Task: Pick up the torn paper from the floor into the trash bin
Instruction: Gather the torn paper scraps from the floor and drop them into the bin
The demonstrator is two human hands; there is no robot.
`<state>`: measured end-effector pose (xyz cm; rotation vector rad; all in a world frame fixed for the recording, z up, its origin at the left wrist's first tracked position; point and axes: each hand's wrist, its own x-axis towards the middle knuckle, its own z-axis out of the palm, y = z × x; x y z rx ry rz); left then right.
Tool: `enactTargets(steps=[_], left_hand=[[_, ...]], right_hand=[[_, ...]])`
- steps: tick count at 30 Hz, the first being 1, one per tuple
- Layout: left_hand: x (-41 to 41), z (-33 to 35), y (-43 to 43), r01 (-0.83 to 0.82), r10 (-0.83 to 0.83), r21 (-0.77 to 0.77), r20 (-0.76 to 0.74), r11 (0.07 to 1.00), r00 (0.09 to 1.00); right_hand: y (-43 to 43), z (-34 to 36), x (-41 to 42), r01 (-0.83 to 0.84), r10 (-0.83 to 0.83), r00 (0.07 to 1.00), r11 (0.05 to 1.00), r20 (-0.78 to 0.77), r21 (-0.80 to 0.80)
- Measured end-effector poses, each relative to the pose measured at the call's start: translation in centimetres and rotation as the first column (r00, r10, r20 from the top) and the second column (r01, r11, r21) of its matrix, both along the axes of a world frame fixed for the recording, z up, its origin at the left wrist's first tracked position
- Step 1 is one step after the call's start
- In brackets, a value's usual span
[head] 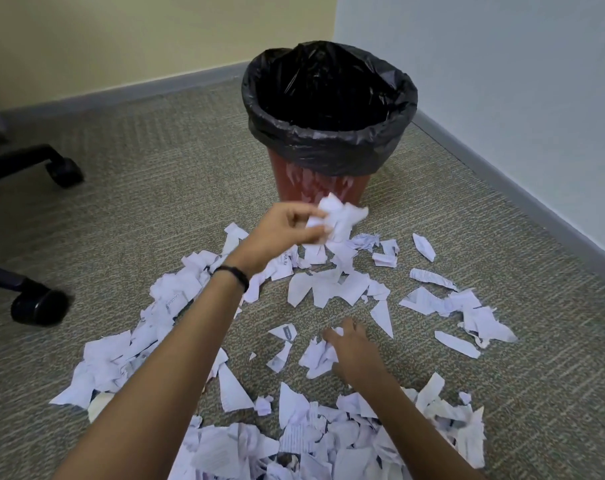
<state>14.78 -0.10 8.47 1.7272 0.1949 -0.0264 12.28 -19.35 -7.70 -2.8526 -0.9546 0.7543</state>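
Several torn white paper scraps (332,289) lie scattered over the carpet in front of a red trash bin (329,188) lined with a black bag. My left hand (283,230) is raised just in front of the bin's base, shut on a bunch of crumpled paper scraps (339,216). My right hand (354,348) is low on the floor, its fingers curled on a small cluster of scraps (316,355). A thick pile of scraps (294,445) lies nearest to me.
The bin stands in a room corner, with grey baseboards (523,199) along both walls. Two black caster wheels (39,306) of an office chair stand on the carpet at the left.
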Motion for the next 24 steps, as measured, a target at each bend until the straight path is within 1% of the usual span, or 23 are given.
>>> enactTargets(steps=[3,5,7,8,9,10,11,13,14,17,19,20,21,22,23,24], left_hand=[[3.1,4.1,-1.2,-0.143,0.154,-0.093,0.126,0.985,0.980],[5.1,5.7,-1.4,-0.265,0.299,-0.207,0.155,0.942,0.942],[6.8,7.2,-1.3,-0.349,0.413,-0.330,0.147,0.877,0.899],[7.2,8.0,-1.1,-0.363,0.440,-0.383,0.135,0.849,0.888],[7.4,8.7,-0.9,-0.352,0.432,-0.412,0.115,0.840,0.895],[7.4,9.2,-0.5,-0.334,0.405,-0.408,0.102,0.850,0.908],[7.3,9.5,-0.2,-0.321,0.380,-0.363,0.102,0.875,0.919],[6.5,9.2,0.3,-0.376,0.406,-0.217,0.119,0.901,0.906],[5.9,8.8,0.5,-0.425,0.445,-0.154,0.141,0.892,0.884],[3.5,5.1,1.7,-0.582,0.569,0.004,0.211,0.813,0.795],[1.2,0.8,2.9,-0.614,0.573,0.156,0.243,0.773,0.783],[-0.3,-1.8,3.5,-0.596,0.545,0.271,0.245,0.756,0.802],[-1.8,-4.5,4.3,-0.538,0.499,0.421,0.208,0.730,0.841],[-3.4,-7.2,5.4,-0.424,0.449,0.585,0.112,0.691,0.887],[-5.2,-9.6,6.3,-0.259,0.412,0.713,-0.046,0.652,0.910],[-7.0,-11.8,7.2,-0.081,0.400,0.775,-0.230,0.627,0.887]], right_hand=[[0.1,0.2,-0.2,0.007,-0.007,1.000,1.000,0.010,0.008],[0.1,0.1,-0.4,0.004,-0.004,1.000,1.000,0.025,0.003],[0.2,0.1,-0.7,0.004,-0.004,0.999,1.000,0.036,0.000],[0.2,0.2,-0.8,0.005,-0.005,0.999,1.000,0.036,0.000],[0.1,0.3,-0.9,0.007,-0.007,0.999,1.000,0.034,0.003],[0.0,0.4,-1.0,0.009,-0.009,1.000,1.000,0.029,0.010],[-0.2,0.5,-1.1,0.014,-0.015,1.000,1.000,0.021,0.023],[-0.8,0.5,-1.1,0.041,-0.041,0.999,0.998,0.001,0.051],[-1.0,0.4,-1.1,0.052,-0.052,0.999,0.997,-0.005,0.061],[-1.6,0.1,-1.2,0.047,-0.048,0.999,0.995,0.003,0.086],[-1.9,0.1,-1.2,0.014,-0.016,1.000,0.996,0.021,0.083],[-1.9,0.1,-1.3,-0.006,0.004,1.000,0.997,0.022,0.074],[-1.9,0.2,-1.4,-0.020,0.019,1.000,0.998,0.015,0.064],[-1.8,0.3,-1.6,-0.032,0.032,0.999,0.998,0.003,0.054],[-1.6,0.3,-1.8,-0.044,0.045,0.999,0.998,-0.012,0.042],[-1.4,0.4,-2.0,-0.060,0.061,0.998,0.998,-0.023,0.028]])
